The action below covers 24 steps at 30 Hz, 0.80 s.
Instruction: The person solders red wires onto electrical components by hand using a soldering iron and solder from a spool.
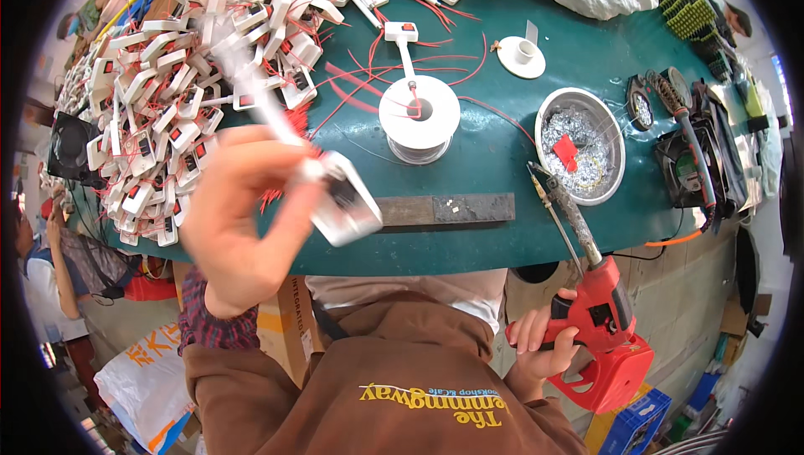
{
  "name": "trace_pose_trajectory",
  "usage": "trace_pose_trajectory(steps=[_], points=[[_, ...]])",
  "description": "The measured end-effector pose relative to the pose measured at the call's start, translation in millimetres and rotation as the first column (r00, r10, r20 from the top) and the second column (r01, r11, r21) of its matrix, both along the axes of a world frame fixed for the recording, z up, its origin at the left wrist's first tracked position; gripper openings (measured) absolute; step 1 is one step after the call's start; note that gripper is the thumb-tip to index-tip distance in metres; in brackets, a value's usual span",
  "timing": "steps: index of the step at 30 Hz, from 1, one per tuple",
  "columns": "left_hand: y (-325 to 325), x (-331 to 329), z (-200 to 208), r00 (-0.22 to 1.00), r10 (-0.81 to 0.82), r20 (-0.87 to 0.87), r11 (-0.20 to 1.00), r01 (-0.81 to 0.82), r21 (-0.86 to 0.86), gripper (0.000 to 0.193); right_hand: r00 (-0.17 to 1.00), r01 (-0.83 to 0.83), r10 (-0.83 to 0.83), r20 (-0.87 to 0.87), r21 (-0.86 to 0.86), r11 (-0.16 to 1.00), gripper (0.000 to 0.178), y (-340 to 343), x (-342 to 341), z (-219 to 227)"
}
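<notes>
My left hand (239,216) is raised over the near left part of the table, thumb and fingers pinching a white switch housing (356,212) with a dark face. A white tube and red wires beside it are smeared by motion. Near the table's front edge at right, my right hand (544,342) wraps round the handle of a red soldering gun (605,304), its long tip pointing up and left toward a metal bowl (618,162). A white spool of solder wire (427,132) stands at mid-table. Just behind it lies another switch unit (402,33) with red wires.
A big heap of white switch units (159,132) covers the table's left. Solder scraps and a red piece lie in the bowl. A dark bar (473,209) lies near the front edge. A fan (677,166) and a second iron (691,141) are at right, a white disc (512,63) behind.
</notes>
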<state>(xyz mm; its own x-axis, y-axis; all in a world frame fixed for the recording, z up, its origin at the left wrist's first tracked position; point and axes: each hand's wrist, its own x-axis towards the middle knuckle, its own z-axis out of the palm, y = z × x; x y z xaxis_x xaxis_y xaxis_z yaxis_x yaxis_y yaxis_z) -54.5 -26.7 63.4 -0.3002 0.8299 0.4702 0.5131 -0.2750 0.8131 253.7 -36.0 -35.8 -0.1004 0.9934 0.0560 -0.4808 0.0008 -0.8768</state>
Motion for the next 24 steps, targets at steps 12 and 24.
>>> trace_pose_trajectory(steps=[12, 24], points=[[31.4, 46.7, -38.7, 0.880, -0.154, -0.450, 0.967, 0.227, 0.112, 0.031, 0.999, -0.039, 0.038, 0.008, 0.039, 0.998, 0.055, -2.7, 1.6, 1.5], [51.7, 27.9, -61.1, 0.860, -0.078, -0.505, 0.975, 0.171, 0.141, 0.028, 1.000, -0.021, 0.021, 0.005, 0.011, 1.000, 0.053, 1.3, -0.9, 0.1]])
